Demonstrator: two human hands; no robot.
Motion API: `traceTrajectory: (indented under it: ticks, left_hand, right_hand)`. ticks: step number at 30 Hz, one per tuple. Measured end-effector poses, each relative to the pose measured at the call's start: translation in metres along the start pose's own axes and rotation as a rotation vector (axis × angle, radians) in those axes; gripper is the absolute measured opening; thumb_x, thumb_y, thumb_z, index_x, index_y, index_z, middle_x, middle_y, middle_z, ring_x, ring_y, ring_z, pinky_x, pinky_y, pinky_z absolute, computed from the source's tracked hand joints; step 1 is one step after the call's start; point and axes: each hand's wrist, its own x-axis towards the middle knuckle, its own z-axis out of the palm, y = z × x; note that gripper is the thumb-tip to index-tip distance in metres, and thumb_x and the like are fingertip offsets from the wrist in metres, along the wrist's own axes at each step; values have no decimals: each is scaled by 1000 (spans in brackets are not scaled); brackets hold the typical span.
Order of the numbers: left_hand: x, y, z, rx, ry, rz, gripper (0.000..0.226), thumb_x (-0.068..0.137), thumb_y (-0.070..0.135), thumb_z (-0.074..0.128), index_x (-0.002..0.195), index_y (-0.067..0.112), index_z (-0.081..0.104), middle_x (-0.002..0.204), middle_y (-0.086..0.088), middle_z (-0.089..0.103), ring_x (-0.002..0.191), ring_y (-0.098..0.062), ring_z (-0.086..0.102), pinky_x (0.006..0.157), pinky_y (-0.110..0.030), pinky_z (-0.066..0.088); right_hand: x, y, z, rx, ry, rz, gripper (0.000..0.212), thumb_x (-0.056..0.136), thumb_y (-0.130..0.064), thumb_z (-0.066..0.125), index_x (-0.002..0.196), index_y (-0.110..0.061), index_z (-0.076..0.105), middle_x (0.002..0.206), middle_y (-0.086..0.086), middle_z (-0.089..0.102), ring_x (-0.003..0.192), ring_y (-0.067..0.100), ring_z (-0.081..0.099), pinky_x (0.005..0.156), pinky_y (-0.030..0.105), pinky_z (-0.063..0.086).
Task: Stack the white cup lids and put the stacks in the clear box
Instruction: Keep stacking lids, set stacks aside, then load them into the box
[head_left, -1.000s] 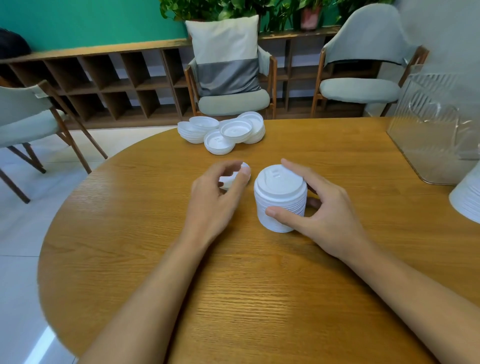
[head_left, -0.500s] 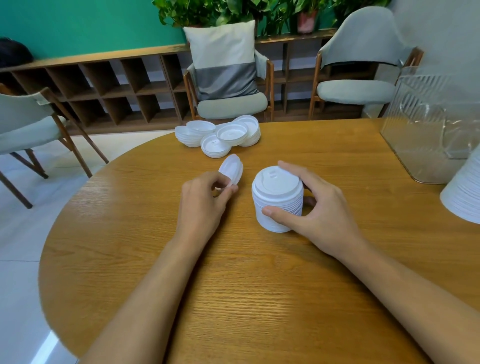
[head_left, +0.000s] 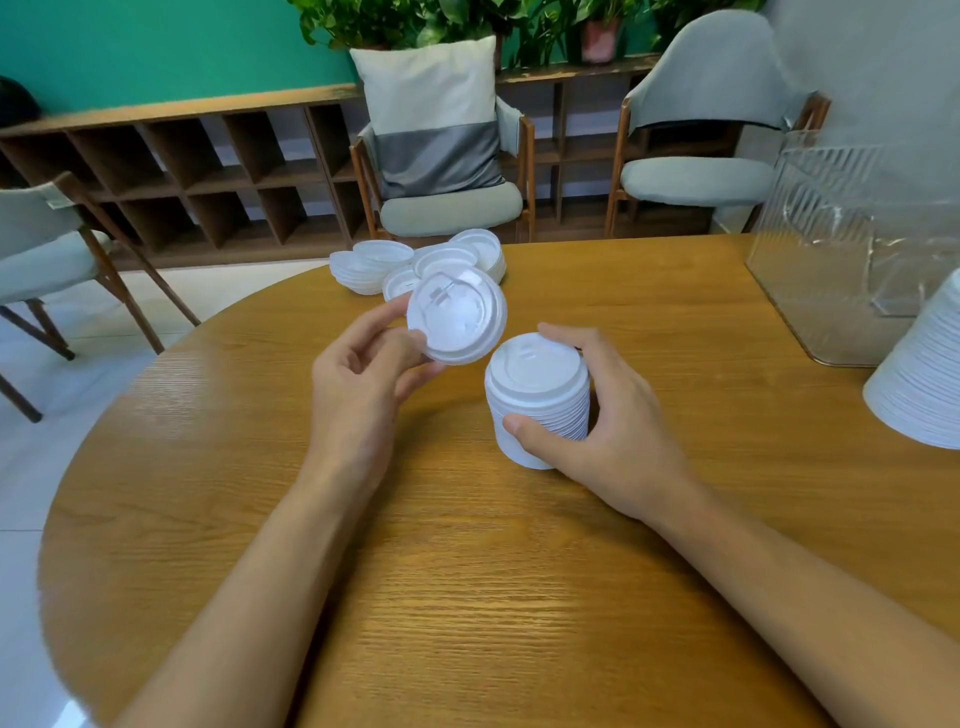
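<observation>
Your left hand (head_left: 358, 384) and right hand (head_left: 618, 447) are both bare, and so are the wrists behind them. Your left forearm (head_left: 249, 597) and right forearm (head_left: 810, 597) run bare all the way to the bottom edge of the view. There the wide lens makes them look broad, while toward the wrists they taper slim. Your fingers are long and slender, with smooth knuckles. On your right hand the thumbnail (head_left: 511, 425) is short, rounded and natural, cut close to the fingertip. Beyond the frame edge, your clothing cannot be told.
</observation>
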Motion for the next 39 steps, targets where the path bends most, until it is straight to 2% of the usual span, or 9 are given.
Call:
traceTrajectory:
  ticks: [3,7,12,16,20,25,31,36,39]
  left_hand:
    - [-2,-2,4,-46,-139,-116,39,92,5,70,130,13,70,97,-14,75,83,-23,72,70,-26,61]
    - [-7,-7,7,209,-268,-41,39,88,21,69,126,24,76,85,-9,69,74,-21,62,67,-32,54]
    - [-12,-11,11,450,-323,80,35,94,30,61,126,33,76,70,-1,51,69,-16,46,72,-30,43]
    - [-15,-15,14,563,-312,194,46,86,56,67,129,40,71,107,5,64,94,-4,59,82,-26,46]
    - [-21,-16,22,600,-329,256,64,77,58,78,135,32,67,125,16,66,122,-7,61,92,-26,51]
    - [-20,-16,23,580,-350,263,63,77,52,82,134,30,67,127,13,66,124,-8,61,91,-19,50]
    - [-25,-23,31,543,-335,233,60,78,44,82,133,29,64,127,12,64,121,-4,61,89,-10,45]
    - [-27,-26,31,478,-354,174,57,79,34,81,133,29,63,127,13,70,121,-4,63,89,-11,46]
    - [-28,-30,30,483,-363,192,60,79,37,82,135,31,62,130,14,68,124,-6,62,92,-15,49]
  right_hand:
    - [0,0,-1,7,-4,-14,80,79,-41,88,146,-38,44,136,-20,56,125,-2,53,97,13,44]
    - [1,0,-3,24,-27,-15,99,80,-41,88,157,-52,27,146,-25,48,132,-8,47,103,8,38]
    - [1,0,-1,-12,-22,-52,85,81,-39,87,153,-39,42,143,-18,52,131,-4,49,102,8,39]
    - [1,0,0,-7,5,-66,80,80,-36,89,149,-33,48,141,-15,56,129,-2,53,101,10,40]
    - [0,-1,1,-5,10,-53,83,80,-36,87,152,-33,46,140,-14,57,127,-3,53,98,7,39]
    - [0,0,1,-12,-1,-49,83,79,-38,85,152,-33,47,139,-13,58,126,-5,52,97,5,37]
    - [-4,2,4,52,-3,-16,86,76,-26,91,151,-31,49,138,-14,59,128,3,56,102,19,47]
    - [-4,2,7,16,-14,-9,89,74,-28,94,150,-30,47,136,-15,58,124,-5,54,96,7,41]
    - [-5,3,7,12,-15,1,90,72,-29,94,148,-32,46,134,-17,58,121,-6,55,92,6,41]
